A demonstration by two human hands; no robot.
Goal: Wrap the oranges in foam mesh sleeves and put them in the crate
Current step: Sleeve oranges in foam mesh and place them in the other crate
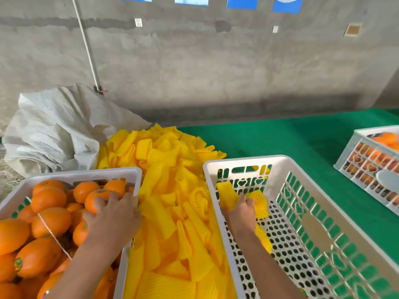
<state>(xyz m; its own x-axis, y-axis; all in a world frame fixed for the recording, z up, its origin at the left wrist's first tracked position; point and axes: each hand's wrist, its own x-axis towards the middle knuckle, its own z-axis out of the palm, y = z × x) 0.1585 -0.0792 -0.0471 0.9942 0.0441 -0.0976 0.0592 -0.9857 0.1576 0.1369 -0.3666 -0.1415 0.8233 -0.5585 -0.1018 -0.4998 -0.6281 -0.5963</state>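
Observation:
A white crate at the left is full of bare oranges. My left hand reaches into it and closes its fingers over one orange near the crate's right wall. A heap of yellow foam mesh sleeves lies between the two crates. My right hand is inside the white perforated crate at the right, gripping a sleeve-wrapped orange at the crate's far left corner. Two more wrapped oranges sit beside and under my right wrist.
A third white crate with oranges stands at the far right on the green table cover. A grey woven sack lies behind the left crate. A concrete wall closes the back.

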